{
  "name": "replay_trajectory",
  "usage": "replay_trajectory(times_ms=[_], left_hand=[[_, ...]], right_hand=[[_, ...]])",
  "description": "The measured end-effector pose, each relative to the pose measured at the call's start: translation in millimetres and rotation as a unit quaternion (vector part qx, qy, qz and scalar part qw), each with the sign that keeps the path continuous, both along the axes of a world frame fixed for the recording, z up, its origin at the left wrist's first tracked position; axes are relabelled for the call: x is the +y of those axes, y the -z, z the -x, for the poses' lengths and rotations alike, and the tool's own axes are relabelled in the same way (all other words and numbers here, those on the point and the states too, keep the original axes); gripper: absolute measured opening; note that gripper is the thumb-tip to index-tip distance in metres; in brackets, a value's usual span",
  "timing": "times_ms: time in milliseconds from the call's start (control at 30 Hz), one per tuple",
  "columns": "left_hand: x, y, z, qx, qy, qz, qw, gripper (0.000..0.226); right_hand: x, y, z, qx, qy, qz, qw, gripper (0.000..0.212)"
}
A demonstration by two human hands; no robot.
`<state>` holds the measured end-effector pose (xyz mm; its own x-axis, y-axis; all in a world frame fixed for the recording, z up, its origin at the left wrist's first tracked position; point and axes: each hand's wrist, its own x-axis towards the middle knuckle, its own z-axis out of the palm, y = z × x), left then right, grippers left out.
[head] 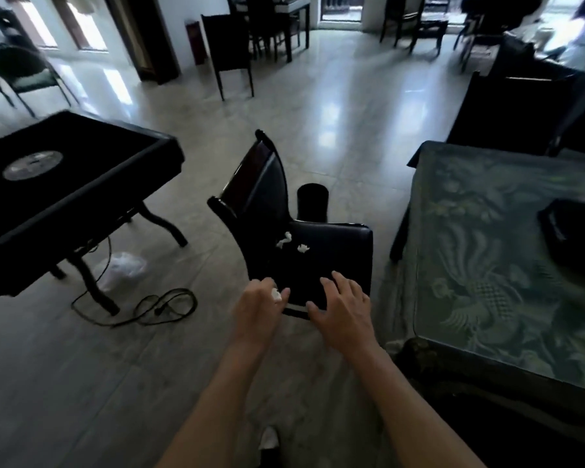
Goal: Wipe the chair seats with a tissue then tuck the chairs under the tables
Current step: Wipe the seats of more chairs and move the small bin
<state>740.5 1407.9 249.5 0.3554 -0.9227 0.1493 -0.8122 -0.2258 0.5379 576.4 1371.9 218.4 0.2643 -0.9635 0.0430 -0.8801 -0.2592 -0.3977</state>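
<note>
2 bare forearms reach out from the bottom edge of the view, with no sleeve, watch, band or ring visible on either. The left hand (262,300) and the right hand (341,307) wear no gloves, and the nails look short and unpainted, though blur hides finer detail. Low between the arms shows a light-coloured shoe (270,438), its make unclear.

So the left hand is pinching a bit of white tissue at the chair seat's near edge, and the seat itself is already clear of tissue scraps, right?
Not quite. The left hand does pinch white tissue at the chair seat edge, but the head view shows two white scraps lying on the seat.
</note>
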Motion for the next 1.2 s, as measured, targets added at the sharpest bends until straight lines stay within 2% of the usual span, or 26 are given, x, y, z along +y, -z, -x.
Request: replay_trajectory(times_ms=[233,400,733,1000,1200], left_hand=[[-123.8,-9.2,-58.7,0.034,0.049,0.003,0.998,0.027],[-206.7,-7.8,-72.4,0.043,0.064,0.017,0.997,0.032],[-361.4,27.4,-75.6,0.044,0.037,-0.005,0.998,0.031],[-451.3,78.9,-83.3,0.058,-0.009,-0.048,0.997,0.03],[-493.4,160.5,-97.5,0.108,-0.027,-0.068,0.991,0.026]], right_hand=[[-110.8,-13.4,-49.1,0.011,0.052,0.003,0.999,0.064],[-190.0,-15.1,-61.2,0.009,0.074,0.009,0.997,0.064],[-359.1,16.9,-66.6,0.012,0.044,-0.011,0.999,0.061],[-452.0,63.6,-74.9,-0.006,0.032,-0.062,0.998,0.064],[-489.6,136.4,-91.2,-0.027,0.057,-0.103,0.993,0.065]])
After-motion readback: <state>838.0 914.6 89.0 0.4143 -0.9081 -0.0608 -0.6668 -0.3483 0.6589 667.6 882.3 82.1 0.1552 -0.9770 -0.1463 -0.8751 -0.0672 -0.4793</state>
